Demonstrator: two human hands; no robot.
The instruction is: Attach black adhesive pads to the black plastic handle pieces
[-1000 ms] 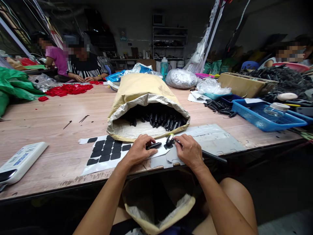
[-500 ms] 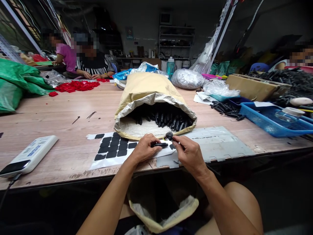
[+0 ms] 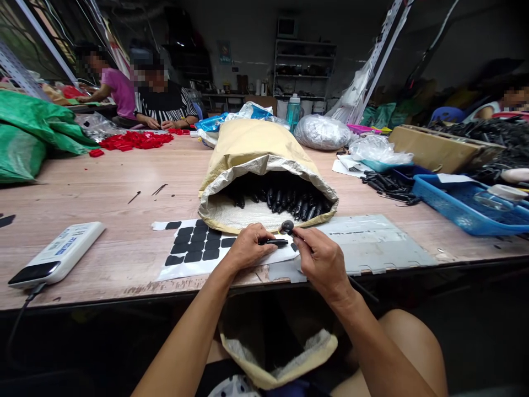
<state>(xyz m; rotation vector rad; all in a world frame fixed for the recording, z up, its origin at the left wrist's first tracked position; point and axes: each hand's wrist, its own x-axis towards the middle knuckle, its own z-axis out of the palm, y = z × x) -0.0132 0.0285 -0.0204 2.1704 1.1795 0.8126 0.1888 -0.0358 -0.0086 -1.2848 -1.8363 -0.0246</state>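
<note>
My left hand (image 3: pixel 249 246) rests at the table's front edge, its fingers closed round a slim black pen-shaped piece (image 3: pixel 278 242) whose tip points right. Facing it, my right hand (image 3: pixel 320 255) pinches a small black round-headed piece (image 3: pixel 286 226); its lower part is hidden by my fingers. The round head sits just above the pen-shaped piece, and I cannot tell whether they touch. Under my left hand lies a white sheet (image 3: pixel 176 270) bearing rows of black rounded-square stickers (image 3: pixel 193 246). Just beyond, an open tan sack (image 3: pixel 256 140) holds several black pen-shaped pieces (image 3: pixel 297 204).
Right of my hands lies a grey board (image 3: pixel 384 245), with a blue basket (image 3: pixel 467 212) beyond. A white power bank (image 3: pixel 60 253) with a cable stands left. Another open sack (image 3: pixel 285 380) hangs at my lap. Two people sit beyond red pieces (image 3: pixel 136 140); another person is far right.
The view has shifted slightly, so the table's things appear a little further right. Both hands keep their holds, and the round-headed piece has turned slightly.
</note>
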